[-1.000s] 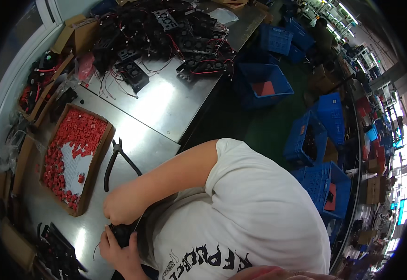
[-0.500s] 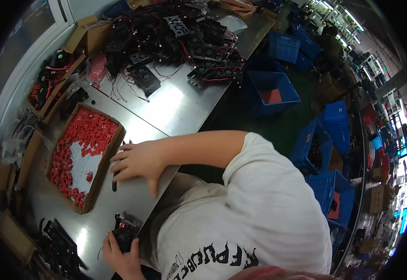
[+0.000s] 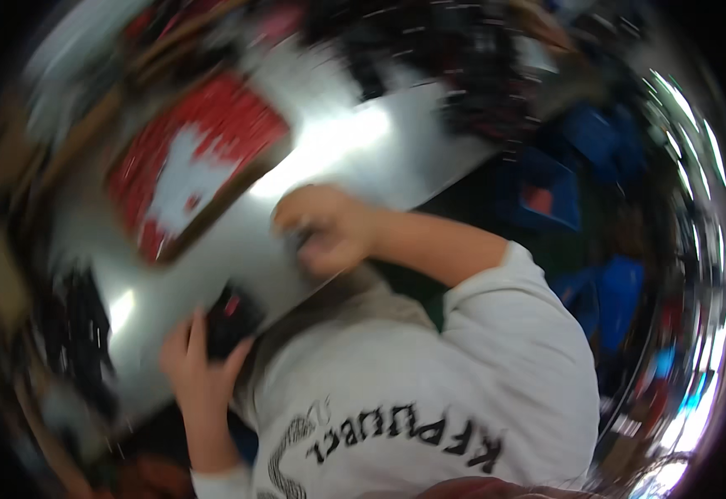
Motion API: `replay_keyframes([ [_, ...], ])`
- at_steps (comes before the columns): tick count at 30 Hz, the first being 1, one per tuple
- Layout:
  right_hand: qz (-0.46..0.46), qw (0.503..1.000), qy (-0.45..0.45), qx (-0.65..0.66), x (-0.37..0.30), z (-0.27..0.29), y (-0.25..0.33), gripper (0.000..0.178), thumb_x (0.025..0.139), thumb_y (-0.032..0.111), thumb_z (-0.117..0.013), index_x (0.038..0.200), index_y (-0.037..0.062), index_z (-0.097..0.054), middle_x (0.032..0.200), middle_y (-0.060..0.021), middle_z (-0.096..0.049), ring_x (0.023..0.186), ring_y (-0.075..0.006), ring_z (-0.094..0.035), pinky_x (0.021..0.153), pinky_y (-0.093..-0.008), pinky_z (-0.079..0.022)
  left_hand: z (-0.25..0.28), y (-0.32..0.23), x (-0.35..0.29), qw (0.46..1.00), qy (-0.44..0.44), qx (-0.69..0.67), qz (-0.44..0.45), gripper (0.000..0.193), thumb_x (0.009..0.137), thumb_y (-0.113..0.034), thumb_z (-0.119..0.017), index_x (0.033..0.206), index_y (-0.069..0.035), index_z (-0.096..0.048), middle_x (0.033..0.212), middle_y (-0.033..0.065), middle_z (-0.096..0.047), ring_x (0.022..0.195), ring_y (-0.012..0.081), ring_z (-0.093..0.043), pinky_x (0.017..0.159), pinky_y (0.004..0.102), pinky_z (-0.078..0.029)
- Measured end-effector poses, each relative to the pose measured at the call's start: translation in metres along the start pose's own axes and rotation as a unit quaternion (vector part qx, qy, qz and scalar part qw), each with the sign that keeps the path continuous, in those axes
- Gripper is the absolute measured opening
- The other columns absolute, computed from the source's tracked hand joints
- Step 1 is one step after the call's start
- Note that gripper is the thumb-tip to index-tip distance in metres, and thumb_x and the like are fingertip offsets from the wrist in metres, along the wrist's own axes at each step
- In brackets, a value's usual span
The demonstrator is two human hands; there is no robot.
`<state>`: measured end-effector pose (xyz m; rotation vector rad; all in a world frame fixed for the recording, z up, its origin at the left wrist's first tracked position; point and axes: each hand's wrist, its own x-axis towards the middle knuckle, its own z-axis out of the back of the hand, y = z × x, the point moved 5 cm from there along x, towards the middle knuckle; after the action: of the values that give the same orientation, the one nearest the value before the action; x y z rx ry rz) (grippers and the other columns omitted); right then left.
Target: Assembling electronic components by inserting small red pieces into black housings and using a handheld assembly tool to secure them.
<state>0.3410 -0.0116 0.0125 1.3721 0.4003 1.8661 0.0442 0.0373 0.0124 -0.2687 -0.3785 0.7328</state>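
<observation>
Strong blur smears the whole view. My left hand (image 3: pixel 199 358) grips a black fan unit (image 3: pixel 234 328) at the near edge of the metal table, thumb on one side and fingers on the other. A small red piece (image 3: pixel 232 306) shows on top of that unit. To its right, my right hand (image 3: pixel 325 229) is curled above the table edge. Something small, dark and greyish shows between its thumb and fingers; its kind is too blurred to tell. Beyond both hands lies a shallow cardboard tray (image 3: pixel 205 218) of small red plastic parts (image 3: pixel 234 112).
Dark fan units with wires (image 3: pixel 479 75) are heaped at the table's far end. More black parts (image 3: pixel 76 324) lie at the left. Blue crates (image 3: pixel 558 195) stand on the floor to the right. The metal tabletop (image 3: pixel 429 158) reflects bright light.
The view has swung, shifting the scene. My right hand has gone from spread fingers over the table to a curl around something small. My left hand still holds the fan unit.
</observation>
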Motion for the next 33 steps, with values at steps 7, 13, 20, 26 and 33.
replay_keyframes([
  [7, -0.113, 0.873, 0.043, 0.473, 0.063, -0.038, 0.04, 0.048, 0.089, 0.055, -0.056, 0.095, 0.0079, -0.059, 0.079, -0.0075, -0.052, 0.068, -0.0199, -0.044, 0.066, -0.0375, -0.036, -0.008, -0.028, 0.017, 1.0, 0.028, 0.002, -0.015, 0.077, 0.069, -0.051, -0.086, 0.131, -0.013, -0.065, 0.11, 0.0033, -0.064, 0.098, 0.0272, -0.06, 0.087, 0.044, -0.041],
  [13, -0.131, 0.866, 0.142, 0.461, 0.069, -0.064, 0.042, 0.052, 0.088, 0.058, -0.06, 0.082, 0.0065, -0.059, 0.075, -0.0071, -0.056, 0.064, -0.0203, -0.049, 0.061, -0.0375, -0.041, -0.009, -0.026, 0.013, 1.0, 0.021, 0.003, -0.008, 0.075, 0.07, -0.053, -0.085, 0.13, -0.013, -0.065, 0.107, 0.0021, -0.063, 0.096, 0.0247, -0.06, 0.085, 0.0422, -0.04],
  [20, -0.007, 0.841, 0.149, 0.521, 0.083, -0.054, 0.065, 0.059, 0.089, 0.06, -0.062, 0.08, 0.0017, -0.059, 0.074, -0.0091, -0.056, 0.062, -0.0235, -0.049, 0.059, -0.037, -0.04, -0.007, -0.023, 0.007, 1.0, 0.001, 0.006, -0.021, 0.075, 0.071, -0.053, -0.084, 0.13, -0.013, -0.065, 0.106, 0.0013, -0.062, 0.095, 0.0245, -0.059, 0.084, 0.042, -0.039],
  [26, -0.012, 0.861, 0.189, 0.473, 0.088, -0.061, 0.06, 0.062, 0.09, 0.065, -0.06, 0.085, 0.0029, -0.058, 0.074, -0.0096, -0.056, 0.065, -0.0222, -0.05, 0.059, -0.0353, -0.039, -0.011, -0.02, 0.004, 0.999, -0.018, 0.006, -0.03, 0.077, 0.068, -0.053, -0.085, 0.131, -0.014, -0.064, 0.104, 0.0011, -0.061, 0.094, 0.0239, -0.058, 0.083, 0.0418, -0.039],
  [33, -0.104, 0.868, 0.2, 0.443, 0.089, -0.062, 0.046, 0.057, 0.091, 0.062, -0.064, 0.082, 0.0062, -0.061, 0.082, -0.0076, -0.061, 0.066, -0.0209, -0.054, 0.059, -0.0352, -0.043, -0.012, -0.019, 0.003, 0.999, -0.021, 0.008, -0.023, 0.077, 0.067, -0.05, -0.087, 0.132, -0.014, -0.063, 0.104, 0.0009, -0.061, 0.094, 0.0231, -0.058, 0.082, 0.0419, -0.039],
])
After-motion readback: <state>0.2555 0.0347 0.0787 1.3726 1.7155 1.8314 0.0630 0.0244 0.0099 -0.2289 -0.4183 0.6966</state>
